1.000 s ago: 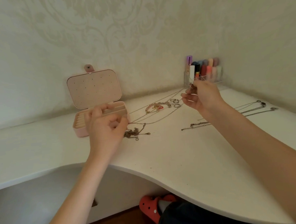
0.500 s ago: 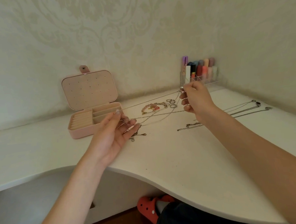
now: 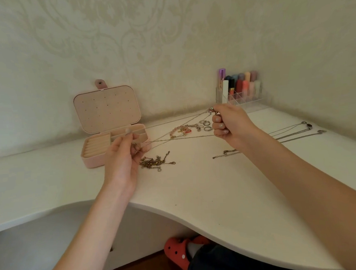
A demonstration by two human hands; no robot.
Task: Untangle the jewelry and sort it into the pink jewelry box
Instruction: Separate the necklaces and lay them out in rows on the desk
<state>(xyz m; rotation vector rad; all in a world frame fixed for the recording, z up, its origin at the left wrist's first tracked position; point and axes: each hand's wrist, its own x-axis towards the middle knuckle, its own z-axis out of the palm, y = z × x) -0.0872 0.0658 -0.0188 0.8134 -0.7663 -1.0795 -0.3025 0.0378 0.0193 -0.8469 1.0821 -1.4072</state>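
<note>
Nearest the camera, a red perforated shoe (image 3: 177, 252) showed on the floor under the curved front edge of the white desk (image 3: 227, 194). Both forearms reached over that edge.

The left hand (image 3: 122, 158) was raised above the desk, palm toward the camera, with its fingers curled and pinching the near ends of the thin chains (image 3: 173, 138). The right hand (image 3: 229, 121) was held well apart from the left, with its fingers closed around the far ends of the same chains at the clasps. The strands ran taut between the two hands and crossed one another partway along.

On the desk just below the left hand lay a tangled bronze chain cluster (image 3: 153, 162). A short chain (image 3: 225, 153) lay beside the right forearm. Further back, under the stretched strands, lay a beaded bracelet (image 3: 180, 132) and three rings (image 3: 205, 125). Two long necklaces (image 3: 296, 131) lay to the right, apart from the rest.

The pink jewelry box (image 3: 96, 162) stood open behind the left hand, with its lid upright. Whether its compartments held anything could not be determined. A clear organizer of cosmetics (image 3: 240, 90) stood against the wall.
</note>
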